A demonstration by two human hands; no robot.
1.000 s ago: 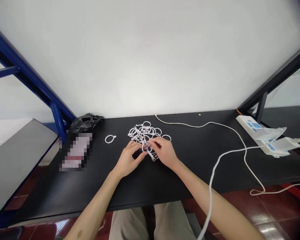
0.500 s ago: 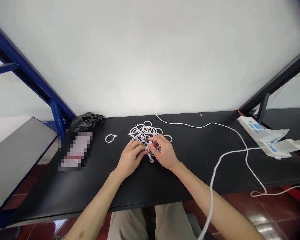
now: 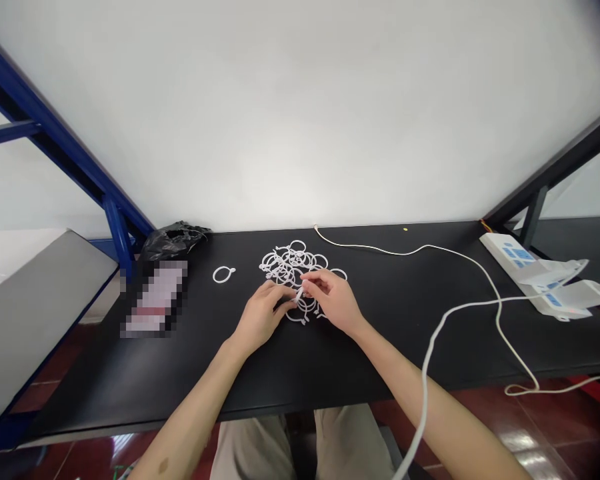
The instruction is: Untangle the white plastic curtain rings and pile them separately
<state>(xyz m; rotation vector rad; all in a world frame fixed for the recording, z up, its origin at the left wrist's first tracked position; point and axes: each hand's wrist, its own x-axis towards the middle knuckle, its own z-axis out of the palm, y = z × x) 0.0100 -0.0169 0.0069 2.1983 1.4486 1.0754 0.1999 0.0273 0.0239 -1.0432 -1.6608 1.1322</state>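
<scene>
Left hand and right hand close together at the near edge of the ring pile, fingertips of both pinched on one white ring. Hard to tell whether lifted off or resting on the worktop.

Matte black worktop, long, pushed against a plain white wall. Left of the pile, a slanted blue frame and a grey surface. Nearer than the pile, past the worktop's edge, glossy red-brown floor.

One pile, its rings too tangled to count. One single ring lying apart, left of the pile. One crumpled black bag farther left, by the wall. One blurred patch left of the pile, contents unreadable. Two white leads: a thin cable starting just behind the pile and running right, and a thicker cable right of the pile, cut off at the bottom edge. One power strip far right of the pile, partly under white wrapping.
</scene>
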